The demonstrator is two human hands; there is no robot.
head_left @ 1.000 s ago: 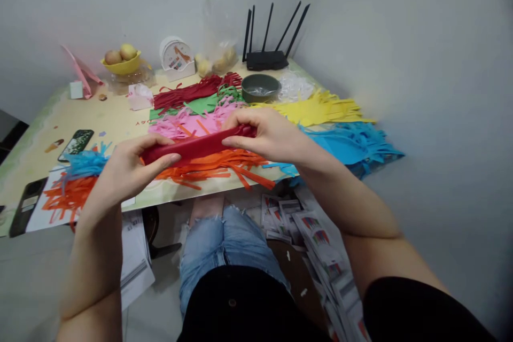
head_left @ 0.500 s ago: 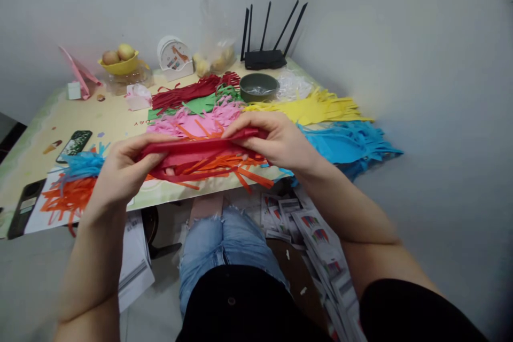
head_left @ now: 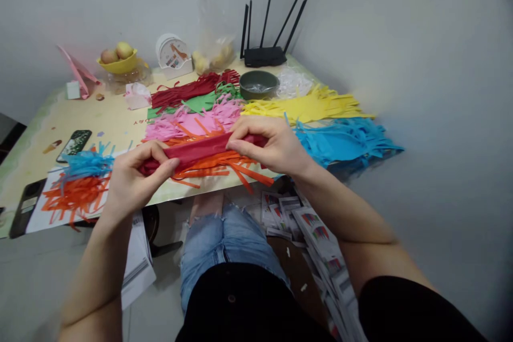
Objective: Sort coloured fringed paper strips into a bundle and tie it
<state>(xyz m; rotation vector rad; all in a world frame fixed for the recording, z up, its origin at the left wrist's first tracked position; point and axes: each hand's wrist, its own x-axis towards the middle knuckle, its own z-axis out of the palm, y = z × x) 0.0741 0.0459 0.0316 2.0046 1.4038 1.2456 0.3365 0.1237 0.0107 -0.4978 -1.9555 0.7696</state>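
Observation:
A folded strip of red tissue paper is stretched between my two hands above the table's front edge. My left hand pinches its left end between thumb and fingers. At the other end, my right hand grips the strip with thumb and forefinger. Below and behind it lies orange fringed paper. Pink fringed paper is just beyond, then green and dark red fringed bundles. Right of my right hand are blue fringed paper and yellow fringed paper.
Blue and orange fringe pieces sit left of my left hand, near two phones. At the back stand a dark green bowl, a black router and a yellow fruit bowl. Printed packets lie below the table's right side.
The red paper has gone from a loose, open fold to a narrower, flatter strip, now slightly slanted. My left hand has moved right and a little down; my right hand has barely moved.

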